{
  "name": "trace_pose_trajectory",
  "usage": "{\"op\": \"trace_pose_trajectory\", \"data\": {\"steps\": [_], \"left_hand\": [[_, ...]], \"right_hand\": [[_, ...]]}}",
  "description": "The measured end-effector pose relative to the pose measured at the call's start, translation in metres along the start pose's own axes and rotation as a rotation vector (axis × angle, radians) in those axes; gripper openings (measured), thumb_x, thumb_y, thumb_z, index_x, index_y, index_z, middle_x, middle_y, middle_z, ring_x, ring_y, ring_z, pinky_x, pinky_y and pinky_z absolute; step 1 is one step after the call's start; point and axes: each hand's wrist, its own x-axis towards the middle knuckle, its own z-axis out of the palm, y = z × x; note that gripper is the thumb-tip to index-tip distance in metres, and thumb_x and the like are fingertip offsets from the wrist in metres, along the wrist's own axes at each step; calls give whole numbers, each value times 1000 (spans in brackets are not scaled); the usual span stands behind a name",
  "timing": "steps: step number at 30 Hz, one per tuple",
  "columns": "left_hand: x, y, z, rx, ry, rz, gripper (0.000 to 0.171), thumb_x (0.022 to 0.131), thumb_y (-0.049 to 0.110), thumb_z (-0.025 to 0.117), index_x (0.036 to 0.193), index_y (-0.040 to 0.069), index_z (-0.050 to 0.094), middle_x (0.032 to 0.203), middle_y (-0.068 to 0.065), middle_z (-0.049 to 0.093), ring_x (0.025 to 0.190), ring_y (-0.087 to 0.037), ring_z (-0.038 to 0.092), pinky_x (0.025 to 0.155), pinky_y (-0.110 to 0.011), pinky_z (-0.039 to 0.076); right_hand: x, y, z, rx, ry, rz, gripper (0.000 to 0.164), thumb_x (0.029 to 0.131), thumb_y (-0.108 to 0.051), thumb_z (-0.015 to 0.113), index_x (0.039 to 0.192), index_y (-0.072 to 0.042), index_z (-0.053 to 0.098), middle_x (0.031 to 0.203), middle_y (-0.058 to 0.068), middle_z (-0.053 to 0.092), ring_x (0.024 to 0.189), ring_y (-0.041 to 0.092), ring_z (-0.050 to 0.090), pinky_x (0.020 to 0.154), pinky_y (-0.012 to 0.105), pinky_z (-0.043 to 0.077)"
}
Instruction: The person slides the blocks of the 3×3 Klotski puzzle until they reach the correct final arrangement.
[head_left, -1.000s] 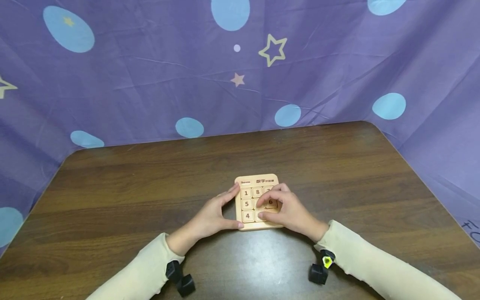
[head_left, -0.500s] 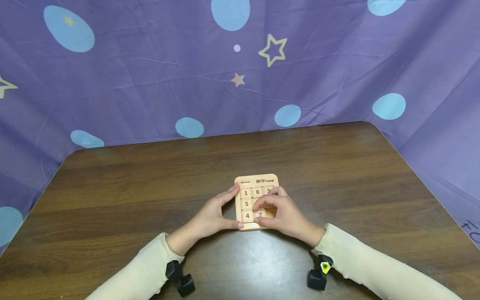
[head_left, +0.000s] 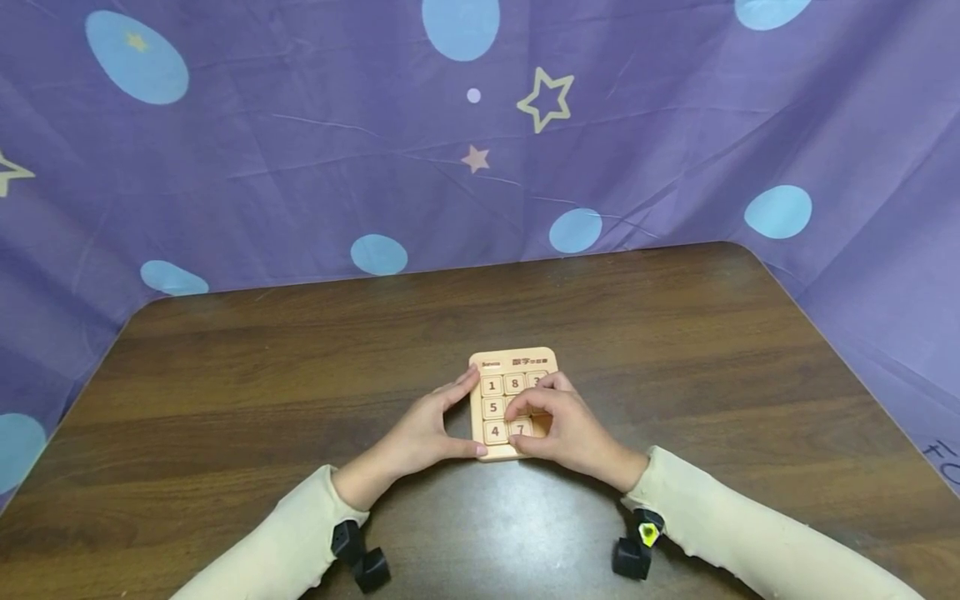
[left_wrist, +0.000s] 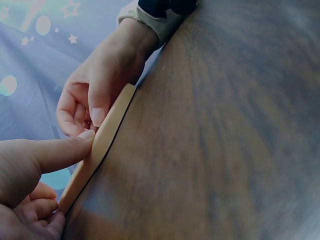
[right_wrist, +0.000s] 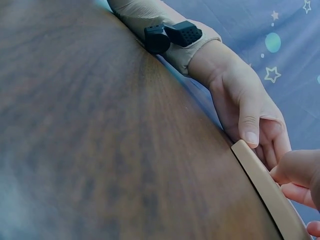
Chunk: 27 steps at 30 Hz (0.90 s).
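A wooden sliding number puzzle lies on the table in the head view, its numbered tiles set in a shallow frame. My left hand grips the frame's left side, thumb at the near corner and fingers near the far one. The right hand curves over the right half, with thumb and index fingertip at the left corners of the 7 tile. Its fingers cover the tiles at the centre and right. In the left wrist view the puzzle's pale edge shows, with the right thumb close over it.
The dark wood table extends around the puzzle on all sides. A purple curtain with stars and blue dots hangs behind it. Black wrist cameras sit at both cream sleeves.
The right hand has shifted slightly left and nearer, uncovering the 3 and the 7, while the 6 is now covered. Over the last half second it barely moves. The left hand stays put.
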Motion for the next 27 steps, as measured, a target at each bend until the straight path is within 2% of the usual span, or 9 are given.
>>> {"op": "trace_pose_trajectory", "data": {"steps": [10, 14, 21, 27], "left_hand": [[0, 0, 0, 19, 3, 2, 96, 66, 20, 84, 145, 3, 32, 153, -6, 27, 140, -27, 24, 114, -46, 17], [0, 1, 0, 13, 2, -3, 96, 66, 19, 85, 145, 3, 32, 153, -6, 27, 140, -28, 23, 114, -47, 17], [0, 1, -1, 23, 1, -7, 97, 67, 20, 84, 146, 5, 31, 153, -5, 27, 140, -28, 23, 114, -46, 18], [0, 1, -1, 21, -1, -9, 97, 66, 19, 85, 146, 4, 31, 153, -5, 27, 140, -27, 23, 114, -45, 17]], "right_hand": [[0, 1, 0, -20, 6, -20, 26, 63, -9, 79, 83, -20, 67, 81, -10, 63, 90, 12, 39, 77, 28, 37], [-2, 1, -4, -40, 7, -20, 25, 62, -9, 78, 82, -19, 67, 83, -9, 59, 89, 11, 40, 75, 27, 39], [-7, 4, -15, -51, 8, 30, 26, 63, -8, 79, 82, -20, 67, 87, -7, 54, 89, 12, 41, 71, 26, 41], [-9, 5, -18, -53, 6, 18, 25, 63, -8, 79, 81, -19, 66, 85, -4, 53, 87, 12, 41, 70, 26, 41]]}}
